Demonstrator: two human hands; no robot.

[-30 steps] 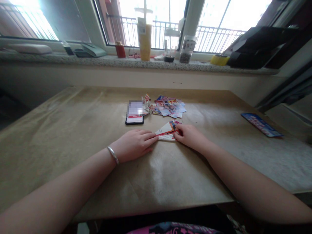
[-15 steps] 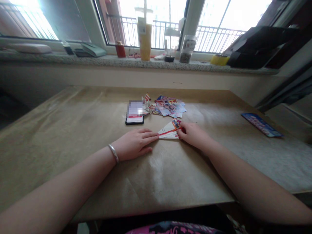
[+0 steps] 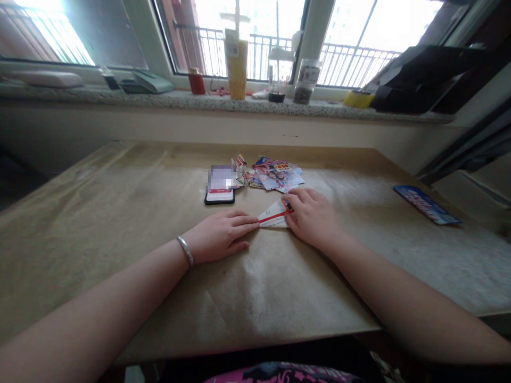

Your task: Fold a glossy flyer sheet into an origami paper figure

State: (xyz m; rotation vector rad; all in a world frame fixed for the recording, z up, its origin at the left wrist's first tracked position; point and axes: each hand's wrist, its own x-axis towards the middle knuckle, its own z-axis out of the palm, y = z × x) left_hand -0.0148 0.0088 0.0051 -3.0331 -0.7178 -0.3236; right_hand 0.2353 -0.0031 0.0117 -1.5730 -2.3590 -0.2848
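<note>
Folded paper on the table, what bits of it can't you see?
Head view.
Folded paper: right end hidden under the right hand; pinched or pressed, unclear.
Its print: too small to read.
Phone beyond it: screen blurred out.
Pile of printed papers: pictures too small.

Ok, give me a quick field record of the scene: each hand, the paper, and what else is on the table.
left hand: flat on table, fingertips on left tip of folded paper
right hand: palm down over paper's right end
folded paper: flat on table, white with red stripe
phone: behind left hand, apart
paper pile: beside phone, behind right hand
blue leaflet: far right
</note>
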